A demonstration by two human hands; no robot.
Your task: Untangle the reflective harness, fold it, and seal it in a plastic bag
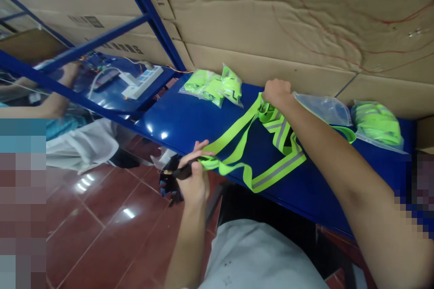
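Neon yellow-green reflective straps (281, 172) with a grey stripe lie in loose loops on the blue table and stretch between my two hands. At the table's front edge, my left hand (194, 180) is closed on one end of the strap, where black pieces hang down beside the fingers. Farther back, near the cardboard wall, my right hand (278, 92) is closed in a fist on the gathered strap, its fingertips turned away from view. Just right of that wrist lies a clear plastic bag (323, 107), partly behind my forearm.
Bagged green straps (205, 84) sit at the table's back left, and another bag of straps (378, 124) at the right. A blue metal frame (101, 45) divides off a neighbouring table with a white power strip (144, 82). Another person's arm (56, 99) is at far left.
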